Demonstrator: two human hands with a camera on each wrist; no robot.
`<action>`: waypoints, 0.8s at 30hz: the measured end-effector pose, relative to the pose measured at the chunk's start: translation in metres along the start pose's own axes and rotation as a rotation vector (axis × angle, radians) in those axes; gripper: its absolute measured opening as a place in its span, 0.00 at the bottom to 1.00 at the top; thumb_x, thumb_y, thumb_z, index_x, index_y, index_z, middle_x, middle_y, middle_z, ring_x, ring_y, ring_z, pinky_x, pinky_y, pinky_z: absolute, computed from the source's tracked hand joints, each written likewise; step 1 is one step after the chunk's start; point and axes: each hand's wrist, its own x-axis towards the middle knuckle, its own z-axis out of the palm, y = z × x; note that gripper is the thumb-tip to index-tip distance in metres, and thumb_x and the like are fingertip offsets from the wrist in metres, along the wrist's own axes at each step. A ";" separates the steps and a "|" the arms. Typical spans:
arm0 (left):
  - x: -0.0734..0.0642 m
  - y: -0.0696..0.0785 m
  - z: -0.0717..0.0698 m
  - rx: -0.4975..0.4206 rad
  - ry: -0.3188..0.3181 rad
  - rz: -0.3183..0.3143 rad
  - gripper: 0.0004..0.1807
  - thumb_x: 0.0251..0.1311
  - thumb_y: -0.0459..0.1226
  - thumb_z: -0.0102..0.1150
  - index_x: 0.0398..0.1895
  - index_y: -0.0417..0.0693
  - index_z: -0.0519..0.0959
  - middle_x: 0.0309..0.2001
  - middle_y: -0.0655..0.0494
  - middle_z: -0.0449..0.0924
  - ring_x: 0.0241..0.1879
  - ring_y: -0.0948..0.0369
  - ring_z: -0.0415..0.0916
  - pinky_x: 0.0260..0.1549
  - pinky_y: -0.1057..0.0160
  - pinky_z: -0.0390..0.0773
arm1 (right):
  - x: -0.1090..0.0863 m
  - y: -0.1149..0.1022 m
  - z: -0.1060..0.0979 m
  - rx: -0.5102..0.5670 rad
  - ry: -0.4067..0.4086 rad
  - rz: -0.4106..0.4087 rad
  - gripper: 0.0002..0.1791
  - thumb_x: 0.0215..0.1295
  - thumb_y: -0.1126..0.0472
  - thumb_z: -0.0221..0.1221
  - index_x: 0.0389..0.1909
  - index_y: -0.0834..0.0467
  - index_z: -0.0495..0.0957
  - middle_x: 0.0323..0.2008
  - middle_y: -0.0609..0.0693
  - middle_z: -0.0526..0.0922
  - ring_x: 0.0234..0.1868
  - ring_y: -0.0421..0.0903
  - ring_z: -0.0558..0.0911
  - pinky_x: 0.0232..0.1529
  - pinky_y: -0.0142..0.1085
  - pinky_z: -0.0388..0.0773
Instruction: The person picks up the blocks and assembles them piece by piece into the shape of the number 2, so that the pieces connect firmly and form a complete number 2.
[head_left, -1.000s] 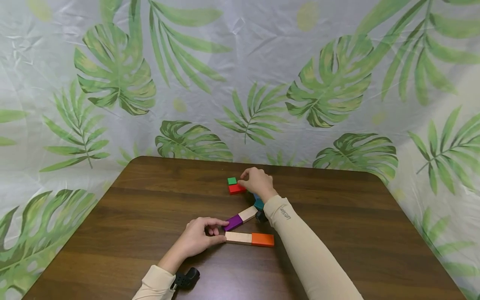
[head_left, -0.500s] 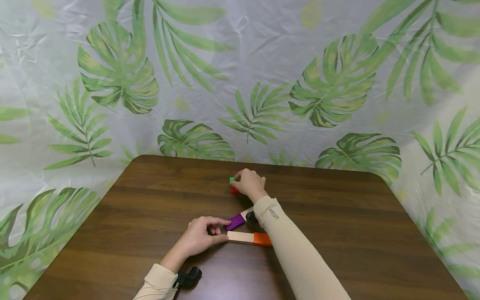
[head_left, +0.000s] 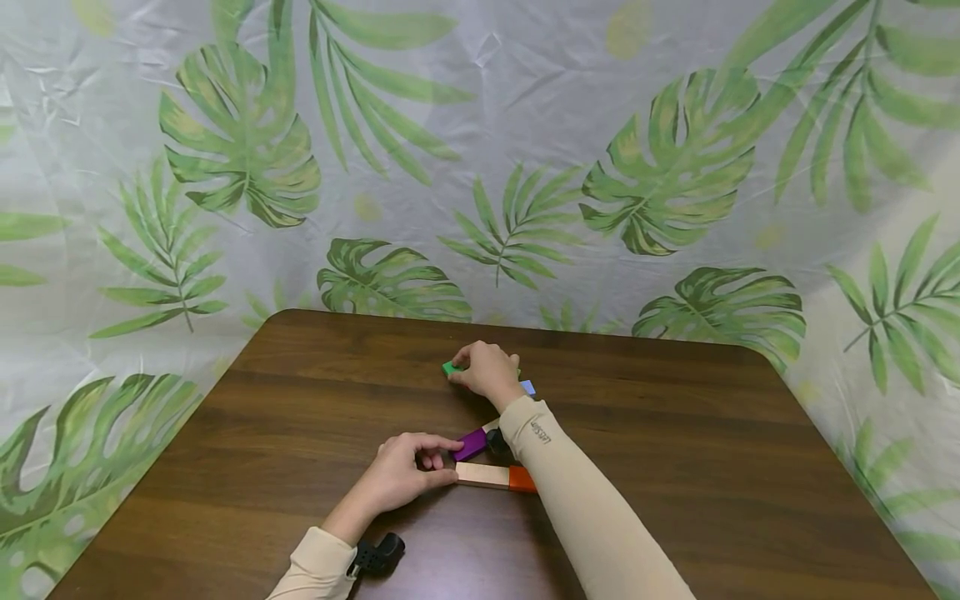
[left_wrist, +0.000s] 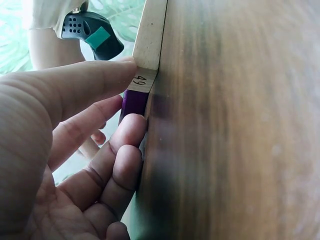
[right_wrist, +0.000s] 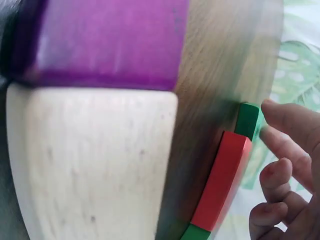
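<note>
My left hand [head_left: 405,471] lies at the near left of the blocks. Its thumb touches the end of a plain wooden block [head_left: 482,475] marked "49" [left_wrist: 141,80], and its index fingertip rests at a purple block [head_left: 470,446]. Farther back, my right hand [head_left: 486,371] is at a small green block [head_left: 450,368], fingertips against that block's end and side. In the right wrist view, a red block [right_wrist: 220,182] adjoins the green one, with a second green block [right_wrist: 196,233] at its other end. In the head view my right hand hides the red block.
An orange block [head_left: 522,479] continues the near wooden block, partly under my right forearm. A second wooden block [right_wrist: 95,160] meets the purple one. A light blue block [head_left: 528,388] shows beside my right wrist. The brown table [head_left: 337,375] ends at a leaf-patterned curtain [head_left: 540,167].
My right hand has moved left, onto the green and red blocks. The small green block has shifted left and turned. The light blue block shows past my wrist. My left hand stays put.
</note>
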 end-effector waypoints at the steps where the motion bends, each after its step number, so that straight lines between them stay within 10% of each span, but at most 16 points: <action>1: 0.000 0.000 0.000 0.000 0.001 -0.001 0.17 0.60 0.40 0.80 0.52 0.56 0.92 0.29 0.65 0.82 0.30 0.70 0.74 0.33 0.68 0.70 | 0.000 0.000 0.001 0.001 0.001 -0.005 0.17 0.67 0.47 0.74 0.53 0.45 0.90 0.54 0.46 0.91 0.55 0.53 0.86 0.63 0.59 0.67; 13: -0.001 0.002 0.000 0.009 0.003 0.005 0.17 0.60 0.41 0.80 0.53 0.56 0.92 0.29 0.66 0.82 0.30 0.71 0.74 0.34 0.68 0.70 | -0.001 -0.003 0.009 -0.026 0.051 -0.005 0.25 0.66 0.46 0.75 0.63 0.47 0.86 0.59 0.46 0.90 0.62 0.57 0.82 0.64 0.59 0.68; 24: -0.001 -0.001 0.001 0.015 0.011 0.002 0.17 0.59 0.41 0.80 0.52 0.57 0.92 0.29 0.67 0.82 0.30 0.72 0.74 0.35 0.67 0.70 | -0.001 -0.009 0.013 -0.038 0.094 0.066 0.19 0.64 0.44 0.76 0.50 0.49 0.91 0.51 0.47 0.91 0.58 0.57 0.81 0.61 0.57 0.69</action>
